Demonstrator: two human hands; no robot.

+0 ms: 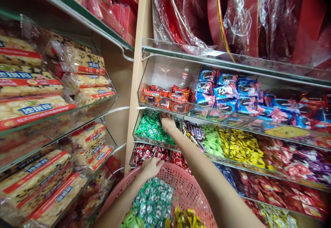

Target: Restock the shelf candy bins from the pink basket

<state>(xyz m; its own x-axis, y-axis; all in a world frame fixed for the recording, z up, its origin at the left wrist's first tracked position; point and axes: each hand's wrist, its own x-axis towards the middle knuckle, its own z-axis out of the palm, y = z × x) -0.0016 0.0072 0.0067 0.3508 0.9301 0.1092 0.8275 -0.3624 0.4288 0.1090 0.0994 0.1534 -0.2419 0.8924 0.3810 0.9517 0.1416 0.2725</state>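
Observation:
My right hand (167, 122) reaches into a clear shelf bin of green-wrapped candies (148, 124), at its right half. Its fingertips are partly hidden by the shelf edge and the candies, so I cannot tell how far the fingers are closed. Below it, my left hand (152, 167) is closed over the far rim of a pink perforated plastic basket (191, 179). Inside the basket lies a heap of teal-green wrapped candies (153, 198), with yellow-wrapped candies (188, 217) to the right and light green ones (131, 219) at the near left.
Glass shelves hold red-wrapped candies (148, 150), dark-wrapped bars (195, 130), yellow candies (241, 147) and blue packets (224, 90). Bagged puffed-rice-like bars (33, 109) fill shelves at left. A wooden post (136, 73) divides the shelving. The glass ledge above my right hand (176, 109) overhangs its bin.

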